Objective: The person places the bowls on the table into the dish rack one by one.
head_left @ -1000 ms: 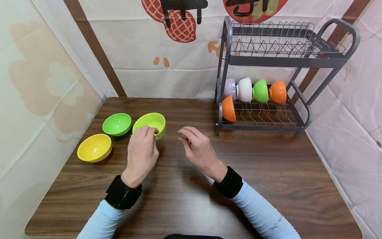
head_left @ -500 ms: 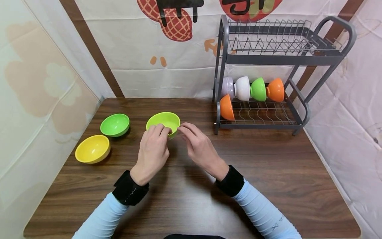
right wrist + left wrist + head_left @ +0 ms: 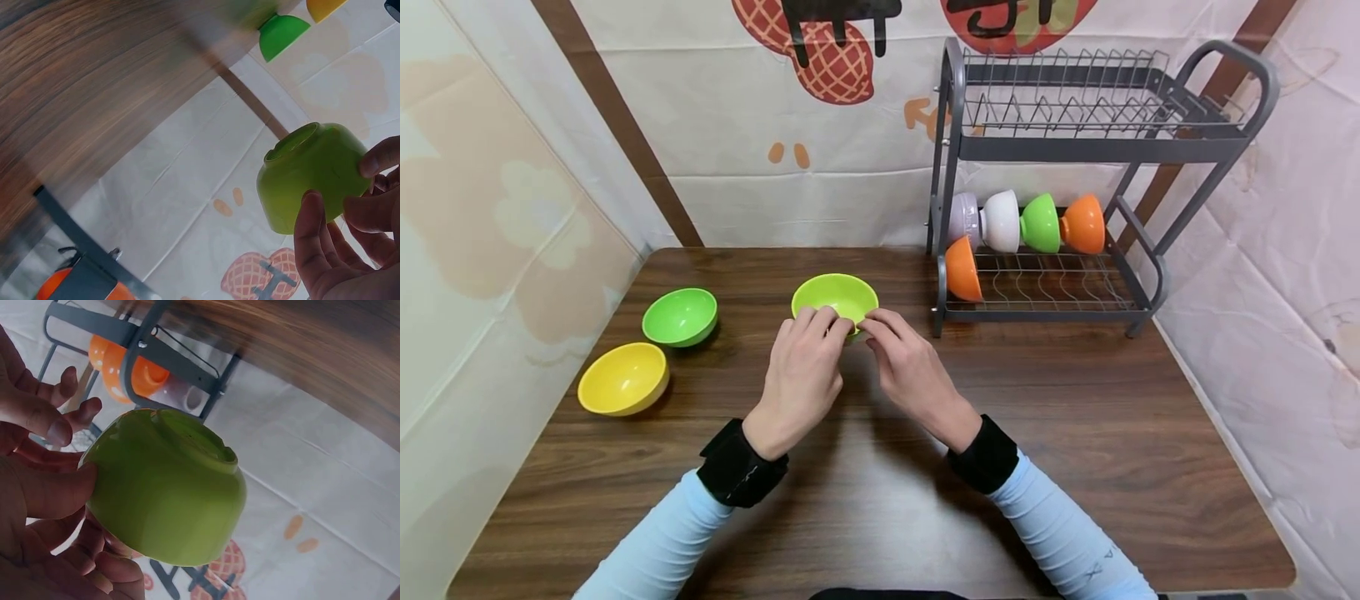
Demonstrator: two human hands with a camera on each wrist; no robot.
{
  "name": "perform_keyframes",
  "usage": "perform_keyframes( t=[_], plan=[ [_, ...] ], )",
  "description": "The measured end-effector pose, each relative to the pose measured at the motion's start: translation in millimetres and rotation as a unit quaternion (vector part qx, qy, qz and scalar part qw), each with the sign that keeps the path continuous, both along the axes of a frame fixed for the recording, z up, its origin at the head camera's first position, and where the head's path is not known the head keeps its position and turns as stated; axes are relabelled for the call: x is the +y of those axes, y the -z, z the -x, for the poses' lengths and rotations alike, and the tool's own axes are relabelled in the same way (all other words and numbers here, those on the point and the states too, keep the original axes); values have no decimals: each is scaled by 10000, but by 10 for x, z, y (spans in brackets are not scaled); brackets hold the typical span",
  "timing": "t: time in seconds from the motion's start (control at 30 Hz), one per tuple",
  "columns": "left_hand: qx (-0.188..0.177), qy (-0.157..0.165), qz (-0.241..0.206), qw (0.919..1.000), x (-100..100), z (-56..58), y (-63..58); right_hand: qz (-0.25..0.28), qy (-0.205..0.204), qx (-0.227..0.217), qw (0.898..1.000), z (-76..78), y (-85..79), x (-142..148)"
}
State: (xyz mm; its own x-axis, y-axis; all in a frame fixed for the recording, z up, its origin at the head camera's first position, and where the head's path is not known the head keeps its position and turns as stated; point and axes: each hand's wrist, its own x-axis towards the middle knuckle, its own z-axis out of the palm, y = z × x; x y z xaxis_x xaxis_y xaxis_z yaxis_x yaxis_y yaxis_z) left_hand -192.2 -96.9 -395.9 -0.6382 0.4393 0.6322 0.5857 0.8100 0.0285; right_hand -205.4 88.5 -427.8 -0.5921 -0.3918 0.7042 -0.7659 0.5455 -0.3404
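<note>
A lime-green bowl [image 3: 835,296] is held up over the table, its open side towards the head camera. My left hand [image 3: 805,367] pinches its near rim; in the left wrist view the left thumb [image 3: 69,487] presses on the outer wall. Beside it, my right hand [image 3: 913,367] has its fingertips at the same rim, close to the left fingers. The left wrist view has the right fingers [image 3: 87,409] spread and loosely bent, with a gap to the bowl's wall. On the left of the table sit a green bowl [image 3: 681,317] and a yellow bowl [image 3: 623,379].
A two-tier dish rack [image 3: 1097,150] stands at the back right. Its lower tier holds several bowls on their sides, among them a white bowl [image 3: 1002,222], a green bowl [image 3: 1041,223] and an orange bowl [image 3: 962,271]. Printed cloth walls [image 3: 715,208] border the table.
My left hand has carried the lime-green bowl to the right, away from the green and yellow bowls. The right fingertips, apart from it a second ago, are now at its rim.
</note>
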Motion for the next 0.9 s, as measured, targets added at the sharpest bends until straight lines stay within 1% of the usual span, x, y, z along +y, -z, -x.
perform_keyframes(
  t=[0.17, 0.27, 0.37, 0.53, 0.7, 0.8, 0.9],
  plan=[
    [168, 135, 53, 9998, 82, 42, -23, 6, 137, 33, 9999, 32, -2, 72],
    [252, 210, 39, 9995, 134, 61, -24, 38, 214, -38, 9998, 29, 9, 121],
    [280, 292, -16, 9992, 183, 71, -23, 93, 242, -11, 9997, 23, 28, 175],
    [252, 500, -163, 9983, 270, 96, -42, 249, 314, 168, 9991, 11, 55, 268],
    [193, 739, -270, 9967, 353, 138, -95, 467, 470, 298, 9974, -14, 63, 345],
    [219, 922, -355, 9949, 396, 163, -139, 598, 612, 399, 9955, -25, 55, 387],
    [202, 1047, -622, 9924, 447, 182, -182, 796, 775, 481, 9926, -27, 43, 439]
  ],
)
